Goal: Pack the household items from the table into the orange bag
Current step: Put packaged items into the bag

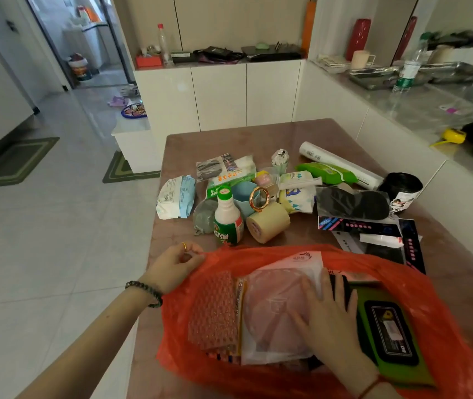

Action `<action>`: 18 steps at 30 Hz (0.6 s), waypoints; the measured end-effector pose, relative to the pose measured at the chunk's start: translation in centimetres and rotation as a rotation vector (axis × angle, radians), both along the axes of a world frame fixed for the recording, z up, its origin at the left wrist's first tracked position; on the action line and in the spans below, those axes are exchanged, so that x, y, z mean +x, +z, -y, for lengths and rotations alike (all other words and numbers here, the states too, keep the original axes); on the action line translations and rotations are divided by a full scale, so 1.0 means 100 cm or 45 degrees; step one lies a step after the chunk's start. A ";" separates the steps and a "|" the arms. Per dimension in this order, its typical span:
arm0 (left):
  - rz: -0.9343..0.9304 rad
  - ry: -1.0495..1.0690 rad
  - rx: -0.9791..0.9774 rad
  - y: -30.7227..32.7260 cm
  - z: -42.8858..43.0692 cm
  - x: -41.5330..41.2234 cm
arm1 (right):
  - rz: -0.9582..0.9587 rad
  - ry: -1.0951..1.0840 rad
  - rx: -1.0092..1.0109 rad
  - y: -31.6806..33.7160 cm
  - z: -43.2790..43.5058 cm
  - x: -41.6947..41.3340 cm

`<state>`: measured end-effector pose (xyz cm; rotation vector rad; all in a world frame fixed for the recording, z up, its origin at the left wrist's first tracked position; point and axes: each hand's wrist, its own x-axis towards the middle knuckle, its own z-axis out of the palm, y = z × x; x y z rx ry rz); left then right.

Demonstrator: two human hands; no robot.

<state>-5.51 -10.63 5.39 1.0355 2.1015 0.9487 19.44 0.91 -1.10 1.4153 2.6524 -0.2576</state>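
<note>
Kitchen counters and white cabinets border a brown table [287, 133]. Orange bag [445, 326] lies open at the table's 6 o'clock edge. Left hand [176, 266] pinches the bag rim at 9 o'clock, fingers closed on the plastic. Right hand [330, 318] lies flat and open inside the bag, palm down on a translucent pink pouch [275, 312]. Bubble wrap [215, 309] lies at the pouch's 9 o'clock; a green wipes pack [387, 335] lies at its 3 o'clock. Unpacked items sit at 12 o'clock of the bag: a green-capped bottle [228, 217], a tape roll [268, 221] beside it, a blue cup [244, 195], a black roll [402, 188] and a white roll [339, 164].
</note>
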 end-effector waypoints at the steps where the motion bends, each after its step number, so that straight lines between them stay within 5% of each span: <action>1: 0.032 0.035 0.072 0.001 -0.002 -0.003 | 0.020 0.004 -0.025 0.002 -0.002 -0.001; 5: 0.263 0.172 0.323 0.009 -0.014 -0.014 | 0.173 0.061 -0.208 0.005 0.007 -0.010; 9: 0.348 0.079 0.218 0.010 -0.019 -0.023 | 0.170 0.091 -0.245 0.015 0.011 -0.015; 13: 0.281 -0.047 0.097 0.015 -0.028 -0.027 | -0.703 -0.071 -0.389 0.055 -0.018 -0.008; 18: 0.182 -0.178 0.373 0.040 -0.065 -0.009 | -1.457 -0.639 -0.433 0.076 -0.101 0.003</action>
